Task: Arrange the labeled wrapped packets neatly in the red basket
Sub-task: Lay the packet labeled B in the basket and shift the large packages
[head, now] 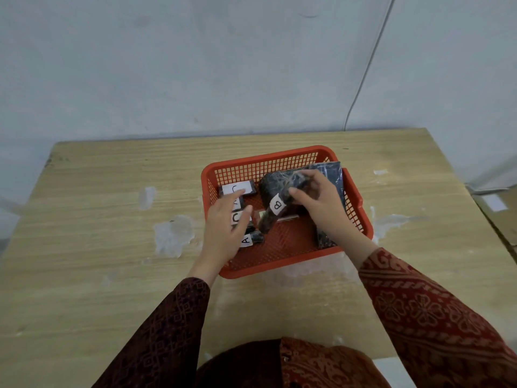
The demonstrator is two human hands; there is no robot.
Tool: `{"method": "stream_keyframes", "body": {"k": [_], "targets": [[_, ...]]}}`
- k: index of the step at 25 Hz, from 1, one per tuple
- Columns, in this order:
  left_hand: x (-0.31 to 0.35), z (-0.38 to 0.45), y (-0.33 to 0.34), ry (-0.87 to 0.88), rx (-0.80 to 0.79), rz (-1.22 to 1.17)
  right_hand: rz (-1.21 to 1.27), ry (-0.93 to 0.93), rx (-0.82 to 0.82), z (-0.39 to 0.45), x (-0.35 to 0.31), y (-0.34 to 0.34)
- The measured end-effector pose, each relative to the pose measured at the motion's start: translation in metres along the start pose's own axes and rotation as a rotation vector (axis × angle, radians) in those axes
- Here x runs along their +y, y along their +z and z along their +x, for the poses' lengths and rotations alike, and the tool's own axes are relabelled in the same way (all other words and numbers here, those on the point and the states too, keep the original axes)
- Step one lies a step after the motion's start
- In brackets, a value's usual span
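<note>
A red mesh basket (279, 161) stands on the wooden table. My right hand (319, 201) grips a dark wrapped packet labeled B (275, 200), held tilted above the basket's middle. My left hand (225, 228) hovers over the basket's left side with its fingers spread, above small dark packets. One of these shows a label A (247, 240), another lies at the back left with a white label (237, 189). A larger dark flat packet (333, 175) leans along the right wall, partly hidden by my right hand.
The table (112, 219) has pale scuffed patches left and right of the basket. A wall rises right behind the table, with a thin cable (361, 88) running down it. A low surface (500, 211) sits off the right edge.
</note>
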State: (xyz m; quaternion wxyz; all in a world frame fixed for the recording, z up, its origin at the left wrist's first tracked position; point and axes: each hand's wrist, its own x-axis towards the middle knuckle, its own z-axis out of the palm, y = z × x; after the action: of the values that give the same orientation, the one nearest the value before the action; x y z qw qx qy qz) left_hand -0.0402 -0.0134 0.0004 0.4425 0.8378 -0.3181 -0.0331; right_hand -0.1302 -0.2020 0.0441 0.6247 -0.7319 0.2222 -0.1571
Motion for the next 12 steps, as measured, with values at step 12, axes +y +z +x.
{"method": "stream_keyframes", "body": {"k": [12], "targets": [[0.015, 0.016, -0.022, -0.34, -0.057, -0.444, 0.204, 0.246, -0.073, -0.001, 0.007, -0.003]]}}
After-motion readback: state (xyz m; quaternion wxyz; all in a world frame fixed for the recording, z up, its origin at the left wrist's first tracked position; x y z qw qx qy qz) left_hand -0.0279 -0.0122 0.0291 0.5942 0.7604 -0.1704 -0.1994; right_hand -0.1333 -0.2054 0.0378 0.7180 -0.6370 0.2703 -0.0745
